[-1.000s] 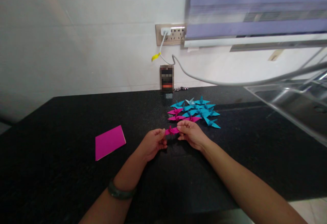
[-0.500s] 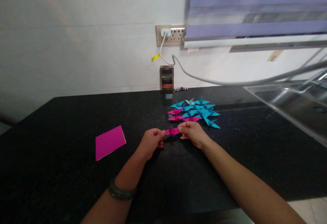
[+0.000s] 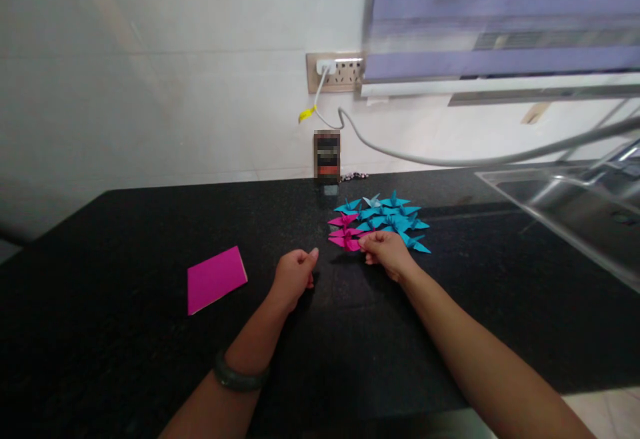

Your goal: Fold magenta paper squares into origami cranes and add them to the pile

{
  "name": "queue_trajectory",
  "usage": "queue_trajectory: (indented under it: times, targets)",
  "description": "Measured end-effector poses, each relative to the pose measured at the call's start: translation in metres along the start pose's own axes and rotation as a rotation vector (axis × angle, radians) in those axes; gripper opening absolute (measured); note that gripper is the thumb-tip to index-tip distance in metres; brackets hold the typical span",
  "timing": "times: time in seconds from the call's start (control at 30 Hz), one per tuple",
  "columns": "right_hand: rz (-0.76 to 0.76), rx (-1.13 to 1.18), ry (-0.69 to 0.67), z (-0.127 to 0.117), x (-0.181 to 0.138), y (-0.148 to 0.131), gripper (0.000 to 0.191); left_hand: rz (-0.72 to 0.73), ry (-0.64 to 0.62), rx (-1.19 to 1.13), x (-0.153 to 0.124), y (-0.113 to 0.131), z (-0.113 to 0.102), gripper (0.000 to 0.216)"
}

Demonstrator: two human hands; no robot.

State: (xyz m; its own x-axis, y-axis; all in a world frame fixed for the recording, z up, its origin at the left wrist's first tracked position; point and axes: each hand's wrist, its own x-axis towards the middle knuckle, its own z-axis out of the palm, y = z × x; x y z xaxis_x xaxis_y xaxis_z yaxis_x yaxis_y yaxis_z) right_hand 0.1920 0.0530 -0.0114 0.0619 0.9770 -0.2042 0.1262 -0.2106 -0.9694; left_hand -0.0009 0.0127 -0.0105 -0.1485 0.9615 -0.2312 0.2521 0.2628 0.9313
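Note:
Between the thumb and fingers of my right hand is one wing of a pink paper crane, held at the near edge of a cluster of folded cranes. More pink cranes sit just behind it, and several blue cranes lie to their right, partly covered by my right hand. My left hand is closed with nothing in it, a little left of the held crane and apart from it. A dark bangle circles the left wrist.
A stack of pink paper squares lies on the black countertop at left. Against the wall stands a small pixelated box, beside a beaded string. A grey cable runs from the socket towards the sink.
My left hand has let go of the pink crane's other wing. My right hand has carried the crane slightly away from me and to the right, up against the cluster.

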Motion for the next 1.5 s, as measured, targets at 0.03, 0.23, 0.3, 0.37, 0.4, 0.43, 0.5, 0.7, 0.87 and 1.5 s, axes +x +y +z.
queue_trajectory:
  times: [0.03,0.23,0.3,0.37,0.4,0.43,0.5,0.7,0.87,1.5]
  targets:
    - [-0.013,-0.027,0.018,-0.002,0.003,0.002,0.009,-0.006,-0.006,-0.01,0.0,0.0,0.0,0.034]
    - [-0.133,-0.324,0.107,-0.007,0.01,0.013,0.012,-0.03,-0.027,-0.039,-0.001,0.003,0.0,0.031]
    - [-0.145,-0.435,0.109,-0.007,0.009,0.012,0.015,-0.03,-0.026,-0.04,-0.001,0.002,0.0,0.03]
    - [-0.152,-0.493,0.105,-0.007,0.008,0.01,0.018,-0.028,-0.03,-0.05,-0.001,0.001,-0.001,0.03]
    - [-0.173,-0.529,0.115,-0.006,0.007,0.009,0.019,-0.026,-0.03,-0.059,0.0,0.001,-0.002,0.03]
    - [-0.206,-0.572,0.133,-0.006,0.006,0.007,0.02,-0.028,-0.027,-0.069,0.0,0.001,-0.002,0.03]
    - [-0.277,-0.662,0.178,-0.006,0.005,0.005,0.021,-0.029,-0.007,-0.091,-0.001,0.003,-0.004,0.029]
    - [-0.314,-0.776,0.196,-0.008,0.007,0.006,0.025,0.042,0.049,-0.088,-0.01,0.025,-0.016,0.027]
    - [-0.316,-0.795,0.179,-0.01,0.011,0.007,0.028,0.308,0.089,0.518,-0.01,0.027,-0.066,0.015]
    - [-0.302,-0.754,0.166,-0.01,0.011,0.004,0.028,0.208,-0.156,1.054,0.0,-0.016,-0.18,0.037]
